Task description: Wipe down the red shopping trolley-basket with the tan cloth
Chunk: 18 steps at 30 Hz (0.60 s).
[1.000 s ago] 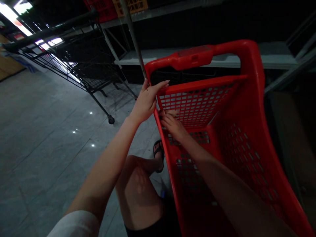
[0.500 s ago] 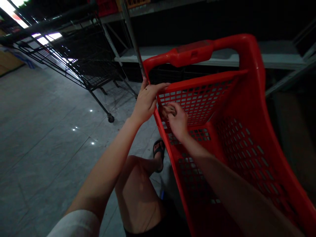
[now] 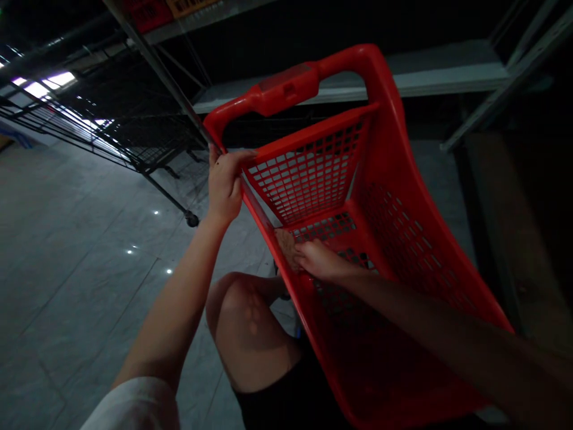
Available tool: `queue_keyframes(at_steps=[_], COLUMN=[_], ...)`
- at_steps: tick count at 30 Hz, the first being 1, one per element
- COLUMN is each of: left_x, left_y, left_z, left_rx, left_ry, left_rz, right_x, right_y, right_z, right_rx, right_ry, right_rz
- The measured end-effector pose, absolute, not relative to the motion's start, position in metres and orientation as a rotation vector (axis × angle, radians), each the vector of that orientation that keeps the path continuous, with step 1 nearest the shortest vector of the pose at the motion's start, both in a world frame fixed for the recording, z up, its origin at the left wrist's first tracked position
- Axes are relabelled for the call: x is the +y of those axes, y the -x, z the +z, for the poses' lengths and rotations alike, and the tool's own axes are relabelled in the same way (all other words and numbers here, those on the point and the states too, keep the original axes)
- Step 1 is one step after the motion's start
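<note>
A soft-looking brown cloth [image 3: 285, 246] is held inside a deep red plastic basket [image 3: 387, 140], against the inner face of its left side wall, just below the rim. It is pinched by the right-hand grip [image 3: 317, 258], whose fingers are closed together on its edge. The left-hand grip [image 3: 227, 184] is clasped over the left rim, beside the upper corner of a red lattice panel [image 3: 308, 170]; by it the basket is presumably steadied. The work is judged to be under way: only the left wall is being met by the cloth. The lattice panel, the perforated right wall and the moulded red handle [image 3: 290, 86] are left untouched by it. Whether these parts are finished cannot be told in the dim light; completion is not suggested, since the cloth is not laid aside.
</note>
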<state>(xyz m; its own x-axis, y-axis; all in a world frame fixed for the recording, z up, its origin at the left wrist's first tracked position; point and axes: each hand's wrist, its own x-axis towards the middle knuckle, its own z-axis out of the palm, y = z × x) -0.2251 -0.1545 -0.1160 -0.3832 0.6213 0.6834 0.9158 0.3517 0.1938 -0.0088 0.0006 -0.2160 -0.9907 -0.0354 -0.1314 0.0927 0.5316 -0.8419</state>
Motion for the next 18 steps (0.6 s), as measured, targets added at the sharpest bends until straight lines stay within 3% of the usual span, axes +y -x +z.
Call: queue_keyframes(at_steps=[3, 9, 11, 13, 18], left_x=[-0.156, -0.156, -0.156, -0.156, -0.159], left_y=[0.227, 0.219, 0.217, 0.217, 0.216], left_z=[-0.118, -0.111, -0.11, -0.11, -0.114], left_rx=[-2.061, -2.18, -2.197, -2.199, -2.14], left_ry=[1.376, 1.322, 1.316, 1.312, 1.31], left_rz=[-0.786, -0.741, -0.73, -0.717, -0.724], right_x=[0.002, -0.02, -0.028, -0.032, -0.026], right_y=[0.015, 0.095, 0.113, 0.113, 0.055], right_z=[-0.205, -0.149, -0.138, -0.14, -0.191], right_rx=[2.597, 2.511, 2.503, 2.568, 2.654], right_ry=[-0.076, -0.179, -0.206, -0.217, -0.203], right_rz=[-1.518, -2.357, -2.494, -2.446, -1.933])
